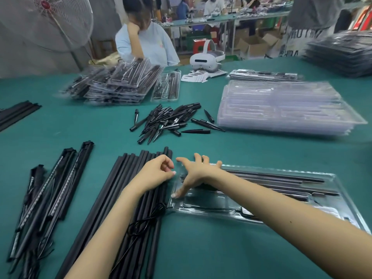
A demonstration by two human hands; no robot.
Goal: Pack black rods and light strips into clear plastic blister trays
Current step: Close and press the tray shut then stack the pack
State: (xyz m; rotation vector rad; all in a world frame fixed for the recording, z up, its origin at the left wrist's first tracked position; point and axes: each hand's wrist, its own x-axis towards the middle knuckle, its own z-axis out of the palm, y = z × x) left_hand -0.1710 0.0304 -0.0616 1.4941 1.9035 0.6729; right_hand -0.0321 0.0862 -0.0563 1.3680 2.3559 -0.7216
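Observation:
A clear blister tray point(342, 202) lies on the green table in front of me, with several black rods in its far slots. My right hand point(193, 174) is spread flat on the tray's left end, thumb pressing its near left part. My left hand point(156, 172) hovers over a row of long black rods point(128, 198), fingers loosely curled with the fingertips close together; I cannot tell whether it holds anything. Light strips point(50, 196) with black cables lie in a loose pile at the left.
A heap of short black pointed spikes point(169, 120) lies mid-table. Empty clear trays point(281, 107) are stacked at right, filled trays point(114, 83) at the back left. A white headset point(205, 59) and a seated person are behind. More black rods point(16, 113) lie far left.

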